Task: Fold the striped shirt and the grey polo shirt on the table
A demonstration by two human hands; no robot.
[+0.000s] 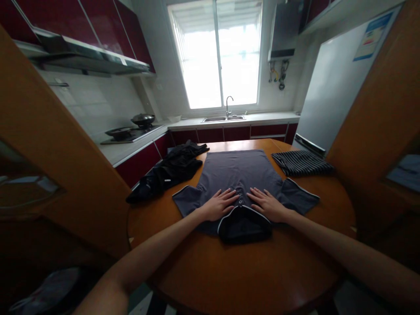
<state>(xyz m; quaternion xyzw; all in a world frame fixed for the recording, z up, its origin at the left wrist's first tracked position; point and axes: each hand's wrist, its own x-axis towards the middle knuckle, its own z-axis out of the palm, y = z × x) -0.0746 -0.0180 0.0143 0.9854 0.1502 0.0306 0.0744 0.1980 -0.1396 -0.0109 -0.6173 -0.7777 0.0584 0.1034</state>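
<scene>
A grey polo shirt (238, 173) lies spread flat on the round wooden table (256, 271), its dark collar with white trim nearest me and its buttons up the middle. My left hand (220, 203) rests flat on the shirt's chest just left of the buttons, fingers spread. On the other side of the buttons, my right hand (267, 203) lies flat in the same way. Both hands press on the cloth and hold nothing.
A heap of black clothing (170, 173) lies on the table's left edge. A folded striped garment (302, 162) sits at the far right. Beyond are a counter with a stove and pans (131, 129), a sink (225, 118) under the window, and a white fridge (331, 92).
</scene>
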